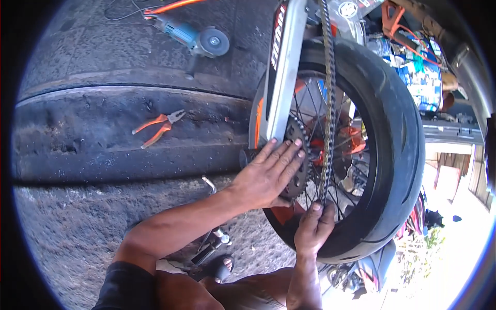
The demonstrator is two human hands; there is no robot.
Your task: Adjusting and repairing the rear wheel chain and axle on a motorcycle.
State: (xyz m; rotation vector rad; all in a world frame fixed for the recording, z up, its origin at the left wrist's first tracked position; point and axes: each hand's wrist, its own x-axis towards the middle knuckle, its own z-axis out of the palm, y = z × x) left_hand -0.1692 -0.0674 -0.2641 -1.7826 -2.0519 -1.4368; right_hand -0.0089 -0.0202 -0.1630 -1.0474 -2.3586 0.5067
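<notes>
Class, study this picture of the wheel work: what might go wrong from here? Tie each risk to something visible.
1. The left hand lies against the sprocket; if the wheel turned, it might get pinched.
2. The right hand grips the chain; if that grip slipped, the chain could swing into the spokes.

Head cam (L), fisheye, faces down, close abv wheel (pixel 399 139).

Place: motorcycle repair workshop | Tools: angle grinder (pixel 185 34) and orange-handled pliers (pixel 164 123) lying on grimy ground (pixel 77 129) | Parts: spoked wheel with black tyre (pixel 397 124), toothed sprocket (pixel 298 182), long chain (pixel 328 93)
</notes>
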